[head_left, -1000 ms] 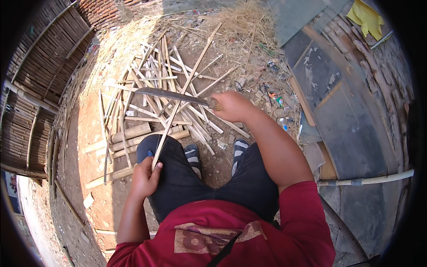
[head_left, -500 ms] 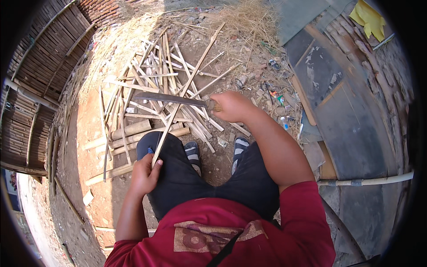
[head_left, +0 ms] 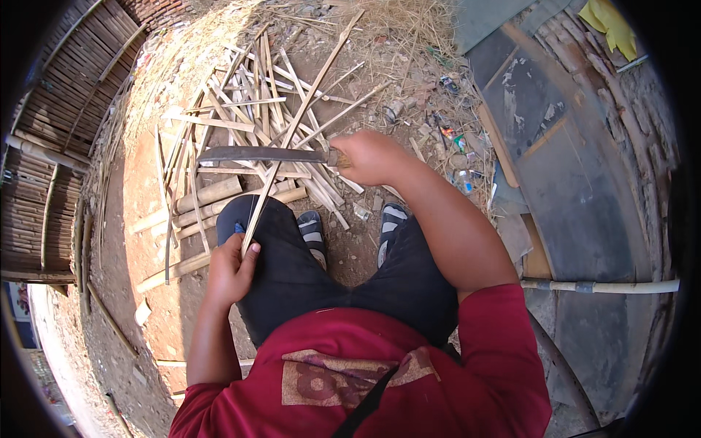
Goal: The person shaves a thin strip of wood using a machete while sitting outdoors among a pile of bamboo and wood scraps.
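My right hand point(head_left: 369, 157) grips the handle of a long dark machete point(head_left: 255, 154), its blade lying level and pointing left. The blade crosses a thin bamboo strip point(head_left: 281, 157) that runs from my left hand up and to the right. My left hand point(head_left: 232, 269) is closed around the strip's lower end, resting on my left knee. I sit with dark trousers and striped sandals point(head_left: 314, 228) on the dirt ground.
A heap of split bamboo strips point(head_left: 241, 102) and short round bamboo pieces point(head_left: 208, 197) lies ahead on the dirt. Dry straw point(head_left: 401, 22) and litter lie beyond. A woven bamboo fence point(head_left: 44, 146) stands left. Dark sheets point(head_left: 577, 190) and a pale pole point(head_left: 606, 286) are right.
The machete has stayed across the strip, shifting only slightly lower and left. My left hand keeps its hold on the strip's lower end.
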`<state>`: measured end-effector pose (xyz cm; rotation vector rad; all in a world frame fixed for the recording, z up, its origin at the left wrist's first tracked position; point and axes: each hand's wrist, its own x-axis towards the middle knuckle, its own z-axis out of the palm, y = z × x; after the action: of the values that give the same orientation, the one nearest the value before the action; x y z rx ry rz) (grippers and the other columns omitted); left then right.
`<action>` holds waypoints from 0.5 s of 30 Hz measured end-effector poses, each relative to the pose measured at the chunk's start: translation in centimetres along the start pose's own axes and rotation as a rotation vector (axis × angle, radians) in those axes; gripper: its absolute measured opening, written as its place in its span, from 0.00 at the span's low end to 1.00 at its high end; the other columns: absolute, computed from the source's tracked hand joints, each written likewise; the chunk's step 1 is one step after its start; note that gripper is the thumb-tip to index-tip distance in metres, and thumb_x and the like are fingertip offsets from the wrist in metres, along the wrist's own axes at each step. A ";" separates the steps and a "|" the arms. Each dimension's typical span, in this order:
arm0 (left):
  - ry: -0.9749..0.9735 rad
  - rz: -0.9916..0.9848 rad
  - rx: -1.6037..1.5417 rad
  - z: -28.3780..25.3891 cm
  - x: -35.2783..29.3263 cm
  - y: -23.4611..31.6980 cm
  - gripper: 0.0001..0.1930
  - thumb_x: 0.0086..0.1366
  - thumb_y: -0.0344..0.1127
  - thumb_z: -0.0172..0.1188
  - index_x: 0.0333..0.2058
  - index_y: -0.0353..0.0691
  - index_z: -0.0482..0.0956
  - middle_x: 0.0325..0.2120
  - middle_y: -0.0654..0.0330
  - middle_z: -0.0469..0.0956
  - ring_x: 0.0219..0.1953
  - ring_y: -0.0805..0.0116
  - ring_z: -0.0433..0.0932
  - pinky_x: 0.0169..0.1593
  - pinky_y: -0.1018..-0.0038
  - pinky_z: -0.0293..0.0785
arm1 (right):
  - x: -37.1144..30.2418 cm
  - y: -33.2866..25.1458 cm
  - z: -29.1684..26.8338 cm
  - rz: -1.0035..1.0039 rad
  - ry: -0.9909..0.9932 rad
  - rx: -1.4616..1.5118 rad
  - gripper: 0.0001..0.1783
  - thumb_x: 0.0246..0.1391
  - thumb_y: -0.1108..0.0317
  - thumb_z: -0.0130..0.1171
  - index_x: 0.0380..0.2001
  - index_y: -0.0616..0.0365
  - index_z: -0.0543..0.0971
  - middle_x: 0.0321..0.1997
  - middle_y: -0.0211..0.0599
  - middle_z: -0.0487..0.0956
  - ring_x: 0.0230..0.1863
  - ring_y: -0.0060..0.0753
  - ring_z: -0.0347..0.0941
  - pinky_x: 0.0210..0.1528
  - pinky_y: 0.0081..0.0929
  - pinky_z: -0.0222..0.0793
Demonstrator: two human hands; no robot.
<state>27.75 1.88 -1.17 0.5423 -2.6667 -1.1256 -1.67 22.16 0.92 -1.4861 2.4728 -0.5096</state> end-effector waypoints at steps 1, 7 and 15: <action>-0.011 -0.007 0.009 -0.2 -0.2 0.2 0.11 0.70 0.36 0.61 0.35 0.33 0.77 0.14 0.56 0.68 0.18 0.70 0.65 0.25 0.69 0.63 | -0.1 -1.4 -0.1 -0.052 -0.056 -0.038 0.28 0.50 0.57 0.69 0.52 0.61 0.79 0.39 0.55 0.84 0.43 0.55 0.82 0.46 0.45 0.77; 0.011 0.018 -0.007 -0.4 -0.3 -0.5 0.10 0.70 0.36 0.61 0.38 0.33 0.78 0.15 0.57 0.69 0.19 0.72 0.64 0.26 0.71 0.63 | 1.7 5.1 -1.0 0.116 0.199 0.159 0.30 0.51 0.58 0.67 0.56 0.61 0.78 0.46 0.55 0.83 0.48 0.56 0.81 0.50 0.45 0.77; -0.003 -0.041 0.022 0.0 -0.2 0.0 0.10 0.70 0.36 0.60 0.38 0.33 0.78 0.15 0.57 0.70 0.18 0.71 0.65 0.25 0.71 0.62 | 0.4 -0.3 0.1 -0.085 0.005 -0.057 0.26 0.52 0.56 0.67 0.49 0.61 0.80 0.37 0.54 0.84 0.40 0.55 0.82 0.46 0.43 0.76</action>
<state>27.90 1.94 -1.12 0.6021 -2.6853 -1.1092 -1.61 21.69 0.94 -1.6191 2.4559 -0.4621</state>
